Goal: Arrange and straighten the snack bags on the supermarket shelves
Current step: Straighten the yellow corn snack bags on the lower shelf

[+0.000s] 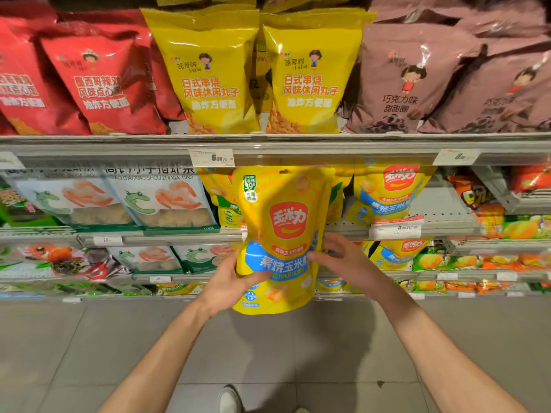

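A yellow corn snack bag [284, 228] with a red logo and blue band stands upright in front of the middle shelf, held off the shelf. My left hand [231, 283] grips its lower left edge, thumb across the front. My right hand [343, 259] holds its right edge, thumb on the front and fingers spread behind. More of the same yellow bags [387, 192] sit on the shelf behind and to the right.
The top shelf carries red bags [98, 84], yellow bags [208, 73] and brown bags [408, 81]. Shrimp stick bags [161, 204] fill the middle shelf on the left, orange and green packs [489, 216] the right. A price tag [211, 158] hangs on the shelf rail. Grey tiled floor lies below.
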